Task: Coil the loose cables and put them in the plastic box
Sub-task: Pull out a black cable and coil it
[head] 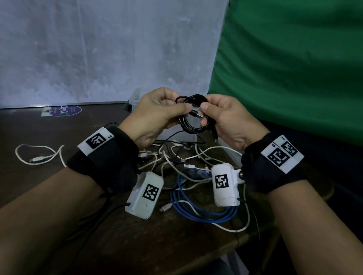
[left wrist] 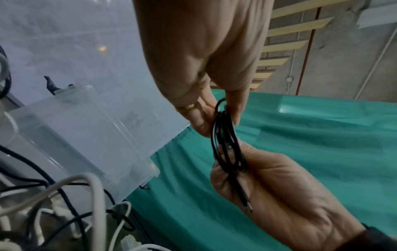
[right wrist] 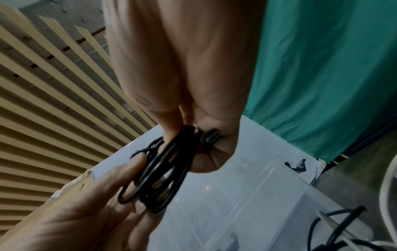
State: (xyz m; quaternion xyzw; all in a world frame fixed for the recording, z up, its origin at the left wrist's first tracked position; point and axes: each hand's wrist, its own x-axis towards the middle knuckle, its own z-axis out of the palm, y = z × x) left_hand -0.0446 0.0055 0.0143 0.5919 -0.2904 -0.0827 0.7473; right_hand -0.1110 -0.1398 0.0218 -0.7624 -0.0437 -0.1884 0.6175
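Observation:
A black cable [head: 191, 124] wound into a small coil hangs above the table between both hands. My left hand [head: 179, 108] pinches the coil's left side, and my right hand [head: 205, 110] pinches its right side beside a silver USB plug [head: 196, 114]. A second plug [head: 215, 138] dangles under the right hand. In the left wrist view the coil [left wrist: 225, 144] stands edge-on between the fingers. The right wrist view shows the coil [right wrist: 165, 176] blurred over the clear plastic box [right wrist: 268, 186]. The box [head: 135, 99] stands behind the hands, mostly hidden; its open inside [left wrist: 81, 129] looks bare.
A tangle of white cables [head: 173, 157] and a blue cable [head: 200, 210] lie on the dark wooden table [head: 29, 186] below the hands. One white cable [head: 38, 154] lies apart at the left. A grey backdrop [head: 97, 32] and a green cloth [head: 314, 62] close the back.

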